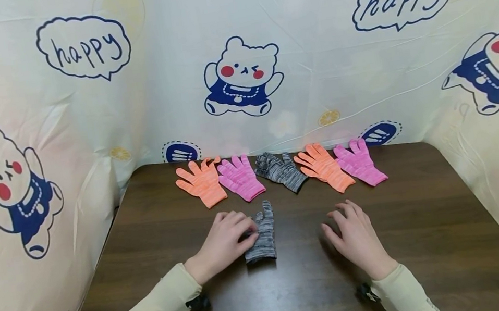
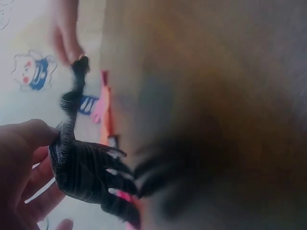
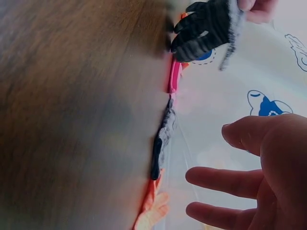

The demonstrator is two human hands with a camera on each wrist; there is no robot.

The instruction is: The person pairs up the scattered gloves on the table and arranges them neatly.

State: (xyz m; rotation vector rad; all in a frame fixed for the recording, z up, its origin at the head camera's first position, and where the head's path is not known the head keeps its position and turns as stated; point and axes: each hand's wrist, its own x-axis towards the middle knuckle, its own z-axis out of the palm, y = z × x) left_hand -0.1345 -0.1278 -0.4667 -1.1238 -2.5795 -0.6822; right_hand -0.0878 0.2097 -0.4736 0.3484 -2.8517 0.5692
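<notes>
The left hand (image 1: 227,240) pinches a black-and-grey knit glove (image 1: 266,235) over the middle of the table. In the left wrist view the left hand (image 2: 24,167) holds this glove (image 2: 86,172) by its cuff, its fingers hanging down. From the right wrist side, the same glove (image 3: 204,31) dangles from the left hand (image 3: 259,8). The right hand (image 1: 357,236) hovers to the right, fingers apart and slightly bent; in the right wrist view the right hand (image 3: 268,167) touches nothing. The left wrist view shows the right hand (image 2: 66,33) at a dark strand's end; contact is unclear.
Along the table's back edge lie an orange glove (image 1: 203,182), a pink glove (image 1: 240,177), another grey glove (image 1: 282,171), a second orange glove (image 1: 324,166) and a second pink glove (image 1: 361,162). A printed cloth (image 1: 302,54) hangs behind the brown table (image 1: 430,236).
</notes>
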